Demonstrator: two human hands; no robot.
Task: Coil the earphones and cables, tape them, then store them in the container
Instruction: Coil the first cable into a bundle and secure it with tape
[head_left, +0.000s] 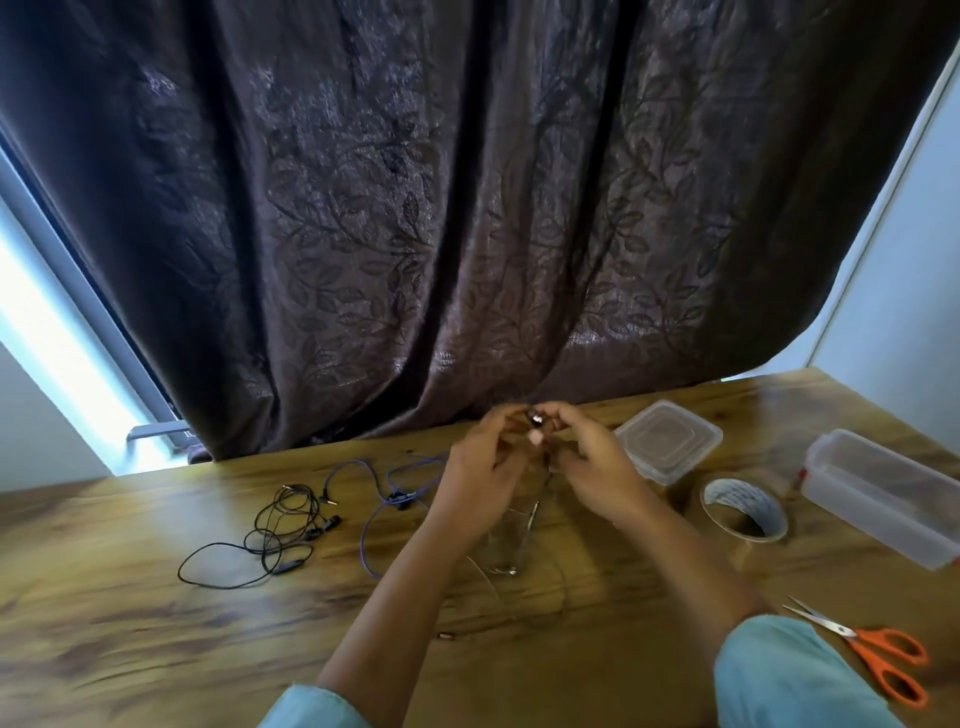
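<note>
our sleeves (789, 675) lead to the left grip (480, 478) and right grip (597, 467), both pinching the earbuds (535, 418) above the bench (156, 649), thin cable (531, 519) trailing down. we judge the slack may tangle with the blue cable (395, 496) during coiling.

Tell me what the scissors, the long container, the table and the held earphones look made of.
Scissors: shiny bare-metal blades, glossy orange handles, likely plastic. Long container: translucent milky walls, likely plastic. Table: brown wood grain with a sheen; solid wood or laminate, cannot tell. Earphones, pinched by left hand and right hand: dark, glinting, too blurred to judge.
</note>
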